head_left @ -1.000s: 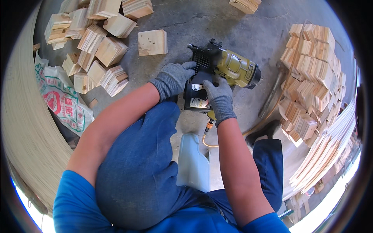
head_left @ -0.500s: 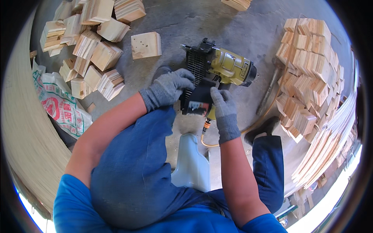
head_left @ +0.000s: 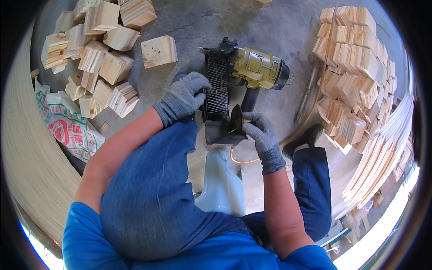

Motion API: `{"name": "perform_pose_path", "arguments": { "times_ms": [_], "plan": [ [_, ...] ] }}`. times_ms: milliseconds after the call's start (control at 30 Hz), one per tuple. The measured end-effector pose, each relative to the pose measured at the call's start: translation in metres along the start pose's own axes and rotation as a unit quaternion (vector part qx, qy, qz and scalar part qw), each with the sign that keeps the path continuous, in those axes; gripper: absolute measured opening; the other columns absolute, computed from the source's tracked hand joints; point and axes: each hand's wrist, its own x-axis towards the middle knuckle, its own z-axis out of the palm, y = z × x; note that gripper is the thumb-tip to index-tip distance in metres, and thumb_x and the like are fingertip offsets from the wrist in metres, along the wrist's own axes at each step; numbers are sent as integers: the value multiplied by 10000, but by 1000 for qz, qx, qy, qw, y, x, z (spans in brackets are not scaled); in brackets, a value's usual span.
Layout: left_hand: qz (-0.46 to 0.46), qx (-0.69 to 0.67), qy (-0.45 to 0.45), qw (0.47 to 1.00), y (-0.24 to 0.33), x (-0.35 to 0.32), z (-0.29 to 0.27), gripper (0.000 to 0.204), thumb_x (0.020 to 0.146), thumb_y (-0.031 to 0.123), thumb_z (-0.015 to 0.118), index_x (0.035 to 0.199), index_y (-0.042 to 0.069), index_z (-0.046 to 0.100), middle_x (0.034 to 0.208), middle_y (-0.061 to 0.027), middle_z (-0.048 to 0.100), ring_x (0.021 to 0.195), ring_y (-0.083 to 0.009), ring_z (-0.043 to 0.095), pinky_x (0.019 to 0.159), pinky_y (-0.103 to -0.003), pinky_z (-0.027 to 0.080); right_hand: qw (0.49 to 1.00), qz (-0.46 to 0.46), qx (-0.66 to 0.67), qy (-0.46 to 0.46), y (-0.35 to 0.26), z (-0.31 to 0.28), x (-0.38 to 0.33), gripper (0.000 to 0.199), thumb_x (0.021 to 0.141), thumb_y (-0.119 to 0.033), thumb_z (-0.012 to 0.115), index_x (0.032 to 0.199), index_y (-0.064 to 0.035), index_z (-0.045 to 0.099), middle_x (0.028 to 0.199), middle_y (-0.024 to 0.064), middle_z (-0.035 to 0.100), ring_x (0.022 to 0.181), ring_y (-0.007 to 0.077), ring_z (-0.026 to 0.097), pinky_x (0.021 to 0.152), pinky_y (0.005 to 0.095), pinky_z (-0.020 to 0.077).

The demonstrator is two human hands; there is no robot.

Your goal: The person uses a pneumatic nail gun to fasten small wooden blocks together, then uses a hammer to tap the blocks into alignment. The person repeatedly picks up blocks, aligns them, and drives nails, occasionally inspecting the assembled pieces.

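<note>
A yellow-and-black coil nailer (head_left: 256,68) lies across in front of me, its body toward the right. A coil of nails (head_left: 217,87) shows as a row of thin metal shanks along its left side. My left hand (head_left: 185,95), in a grey knit glove, has its fingers curled against the left edge of that coil; the fingertips are partly hidden. Below the coil, the black magazine cover (head_left: 236,121) hangs swung out. The gloved right hand (head_left: 263,135) pinches the cover's right edge between thumb and fingers. An air hose (head_left: 240,161) runs from beneath the nailer toward the right.
Stacked wooden blocks (head_left: 114,67) stand at the far left, with a single block (head_left: 159,51) nearer the nailer. Another tall stack (head_left: 355,63) is on the right, beside a metal bar (head_left: 307,94). A printed sack (head_left: 74,128) lies left; a pale blue stool (head_left: 220,184) is beneath me.
The black cover has swung down and away, exposing more of the nail coil. My right hand has moved lower with it. The nailer appears slightly higher and further left in the picture.
</note>
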Motion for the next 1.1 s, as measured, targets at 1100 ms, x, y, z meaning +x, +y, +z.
{"name": "perform_pose_path", "arguments": {
  "times_ms": [1100],
  "plan": [
    [1,108,-197,974,1,7,0,473,899,326,724,1287,59,682,1417,-177,602,1119,-373,694,994,-450,559,927,-10,-376,5,-12,52,120,677,872,-352,697,1405,50,591,1314,285,678,1247,375,660,1098,402,500]
  ]
}}
